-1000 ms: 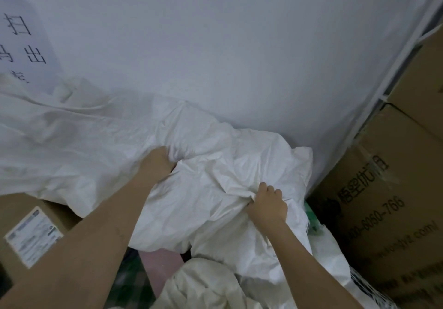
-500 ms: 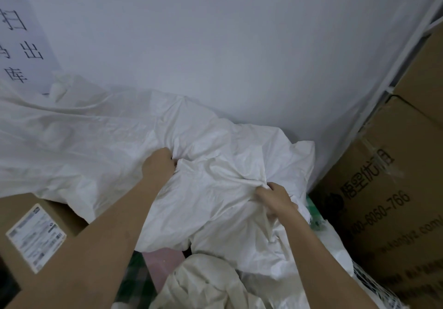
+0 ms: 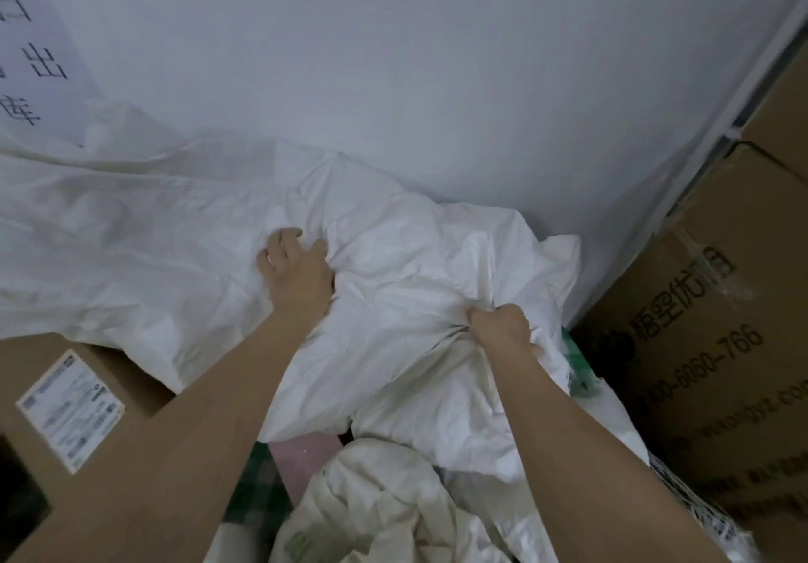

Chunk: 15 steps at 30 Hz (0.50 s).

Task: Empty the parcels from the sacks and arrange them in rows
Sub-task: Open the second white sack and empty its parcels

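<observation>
A crumpled white woven sack lies heaped against the white wall in the middle of the view. My left hand presses into its upper folds with the fingers curled in the cloth. My right hand is clenched on a bunch of the same sack, lower and to the right. Another flattened white sack spreads out to the left. A cream-coloured sack is bunched below, between my forearms. No parcel shows inside the sacks.
A cardboard box with a white shipping label sits at lower left, partly under the sacks. Large printed cardboard boxes stand stacked at right. A paper sign with black characters hangs on the wall at upper left. Green-checked material shows underneath.
My right hand has closed from resting on the sack into a tight fist on a bunch of cloth. My left hand stays in place on the sack's upper folds.
</observation>
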Motion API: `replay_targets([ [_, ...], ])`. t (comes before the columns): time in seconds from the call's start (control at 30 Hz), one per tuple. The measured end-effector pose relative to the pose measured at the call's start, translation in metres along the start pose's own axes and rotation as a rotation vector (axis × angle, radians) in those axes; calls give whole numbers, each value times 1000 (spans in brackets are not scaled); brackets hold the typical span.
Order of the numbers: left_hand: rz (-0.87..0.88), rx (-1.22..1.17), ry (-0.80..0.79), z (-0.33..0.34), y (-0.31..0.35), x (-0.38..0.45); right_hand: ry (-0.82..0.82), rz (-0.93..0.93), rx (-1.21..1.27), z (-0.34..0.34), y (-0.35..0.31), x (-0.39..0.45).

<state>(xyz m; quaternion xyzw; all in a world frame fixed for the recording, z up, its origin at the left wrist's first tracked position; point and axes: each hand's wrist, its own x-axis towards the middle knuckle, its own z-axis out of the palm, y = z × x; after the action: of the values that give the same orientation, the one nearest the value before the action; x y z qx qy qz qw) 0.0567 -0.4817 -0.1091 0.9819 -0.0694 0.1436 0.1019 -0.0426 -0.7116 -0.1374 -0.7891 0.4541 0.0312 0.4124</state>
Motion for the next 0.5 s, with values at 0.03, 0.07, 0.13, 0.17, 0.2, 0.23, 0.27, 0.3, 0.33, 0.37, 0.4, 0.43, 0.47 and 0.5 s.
replay_targets([
  [0.03,-20,12,-90,0,1,1,7,-5,-6,0,1,2],
  [0.07,-38,42,-165,-3,5,1,8,-14,-8,-1,2,3],
  [0.13,-32,118,-212,-3,8,5,-5,-25,63,-3,3,9],
  [0.17,-35,119,-204,-3,8,6,-16,-28,130,-6,3,12],
  [0.2,-54,95,-194,-3,10,7,-33,-23,199,-11,1,15],
  [0.23,-69,30,-194,-3,11,8,-64,-10,250,-18,-1,16],
  [0.27,-87,-64,-170,-6,13,8,-108,8,276,-26,-4,17],
  [0.3,-127,-150,-156,-12,16,9,-147,22,301,-35,-7,16],
  [0.33,-172,-219,-148,-19,20,11,-185,40,333,-43,-11,16],
  [0.37,-199,-252,-150,-23,24,13,-228,49,359,-48,-12,18],
  [0.4,-215,-270,-153,-27,29,16,-274,61,394,-52,-15,15],
  [0.43,-231,-280,-138,-28,32,18,-300,73,411,-53,-16,16],
  [0.47,-242,-305,-135,-35,35,22,-303,87,451,-55,-20,15],
  [0.5,-298,-396,-157,-40,40,21,-307,101,500,-52,-20,20],
])
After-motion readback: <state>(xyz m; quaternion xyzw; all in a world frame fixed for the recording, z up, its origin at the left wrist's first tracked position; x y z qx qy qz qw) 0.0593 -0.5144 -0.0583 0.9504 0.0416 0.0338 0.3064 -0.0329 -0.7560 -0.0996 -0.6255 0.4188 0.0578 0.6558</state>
